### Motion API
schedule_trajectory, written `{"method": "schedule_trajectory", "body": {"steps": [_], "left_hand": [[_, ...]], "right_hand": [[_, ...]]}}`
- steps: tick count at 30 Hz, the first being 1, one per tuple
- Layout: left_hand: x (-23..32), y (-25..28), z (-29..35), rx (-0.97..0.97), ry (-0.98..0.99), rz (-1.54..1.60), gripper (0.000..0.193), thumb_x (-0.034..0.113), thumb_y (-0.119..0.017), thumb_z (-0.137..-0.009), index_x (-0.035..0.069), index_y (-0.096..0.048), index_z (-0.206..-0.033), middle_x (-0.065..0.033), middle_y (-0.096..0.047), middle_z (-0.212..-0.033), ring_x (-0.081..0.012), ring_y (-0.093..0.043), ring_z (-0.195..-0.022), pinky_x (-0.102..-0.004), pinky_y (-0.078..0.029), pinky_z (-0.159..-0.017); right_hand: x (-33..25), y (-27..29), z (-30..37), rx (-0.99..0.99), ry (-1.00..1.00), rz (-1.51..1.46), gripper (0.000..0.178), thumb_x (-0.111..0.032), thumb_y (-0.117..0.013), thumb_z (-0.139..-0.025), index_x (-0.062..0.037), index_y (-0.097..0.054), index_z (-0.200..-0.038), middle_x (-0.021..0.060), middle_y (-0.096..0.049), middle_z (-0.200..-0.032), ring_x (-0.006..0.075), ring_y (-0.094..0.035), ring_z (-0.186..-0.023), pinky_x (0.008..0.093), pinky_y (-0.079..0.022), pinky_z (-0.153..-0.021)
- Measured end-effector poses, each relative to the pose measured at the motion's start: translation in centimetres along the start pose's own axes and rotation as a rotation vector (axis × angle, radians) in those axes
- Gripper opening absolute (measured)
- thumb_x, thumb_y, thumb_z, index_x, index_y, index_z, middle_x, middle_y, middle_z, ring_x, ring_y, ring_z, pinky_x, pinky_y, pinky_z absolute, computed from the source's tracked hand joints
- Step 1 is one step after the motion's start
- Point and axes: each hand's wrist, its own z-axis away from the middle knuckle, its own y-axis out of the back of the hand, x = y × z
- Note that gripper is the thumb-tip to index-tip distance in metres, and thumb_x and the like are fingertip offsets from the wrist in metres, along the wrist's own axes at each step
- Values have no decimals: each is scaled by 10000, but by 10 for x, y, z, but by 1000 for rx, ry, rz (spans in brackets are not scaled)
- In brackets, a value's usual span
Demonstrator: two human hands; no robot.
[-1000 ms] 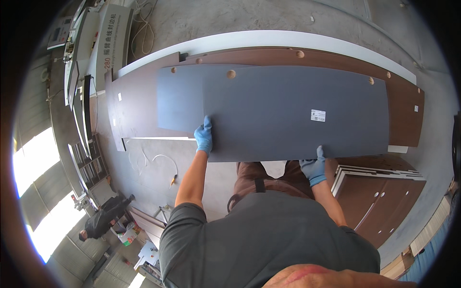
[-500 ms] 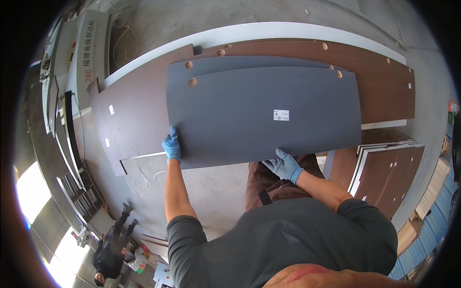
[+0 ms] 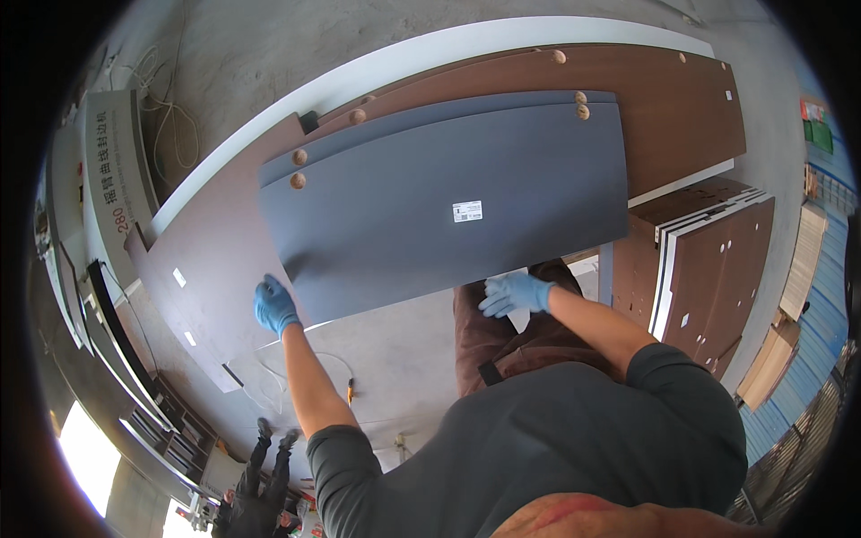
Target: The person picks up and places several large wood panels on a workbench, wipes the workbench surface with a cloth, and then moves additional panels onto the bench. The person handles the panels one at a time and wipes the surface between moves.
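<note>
Upper grey panel (image 3: 448, 175): between and beyond both grips, laid over lower grey panel (image 3: 386, 124); placing looks done, back edges not flush.
Left grip (image 3: 275, 305): beside panel; fingers curled, closure unclear.
Right grip (image 3: 517, 294): fingers loosely extended, empty.
Brown panel stack (image 3: 717, 260): rightward, possible obstacle.

Slate-grey panel (image 3: 417, 211), unpatterned, at 12 o'clock, with white label (image 3: 467, 212) printed in black; brown panel (image 3: 668, 117), 2 o'clock; brown boards (image 3: 715, 269) edged in white, 3 o'clock. Left hand (image 3: 275, 306) (9 o'clock) and right hand (image 3: 517, 294) (between 3 and 4): gloved light blue. Shirt (image 3: 538, 435), dark grey, and trousers (image 3: 478, 341), brown: 5 o'clock.
</note>
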Motion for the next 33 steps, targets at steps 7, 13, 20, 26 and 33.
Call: {"method": "schedule_trajectory", "body": {"steps": [7, 13, 20, 26, 33], "left_hand": [[-4, -17, 125, 60, 895, 436, 862, 738, -635, -920, -84, -682, -1176, -273, -693, -1220, -426, -650, -1120, -507, -513, -982], [80, -33, 255, -597, 1729, 1447, 1178, 880, -665, -780, 80, -343, -1582, -196, -463, -1568, -359, -479, -1398, -548, -348, -1217], [182, -46, 285, -797, 1448, 1819, 1095, 885, -616, -797, 154, -422, -1588, -120, -420, -1651, -373, -398, -1496, -588, -318, -1252], [182, -47, 297, -674, 1461, 1909, 925, 862, -563, -871, 228, -503, -1542, -86, -470, -1608, -358, -430, -1464, -607, -334, -1240], [138, -59, 309, -523, 1519, 1930, 982, 882, -461, -913, 177, -447, -1597, -90, -447, -1629, -382, -421, -1466, -604, -328, -1244]], "right_hand": [[-72, 159, 152, 2022, 1009, 921, 430, -421, -625, -1020, -10, -727, -946, 231, -728, -941, 390, -704, -887, 467, -546, -812], [-100, 275, 180, 1605, 371, 301, 921, -775, -455, -994, 76, -706, -1243, 278, -721, -1263, 424, -665, -1230, 465, -514, -1049], [-90, 301, 168, 1506, 394, 399, 1017, -829, -440, -969, 98, -662, -1324, 323, -655, -1372, 445, -590, -1347, 459, -470, -1108], [-12, 309, 151, 1394, 577, 566, 885, -752, -473, -1015, 43, -659, -1356, 230, -703, -1319, 369, -657, -1245, 383, -495, -1080], [109, 309, 111, 782, 286, -193, 951, -818, -393, -1003, -59, -513, -1563, 130, -570, -1551, 306, -555, -1408, 417, -447, -1184]]}}
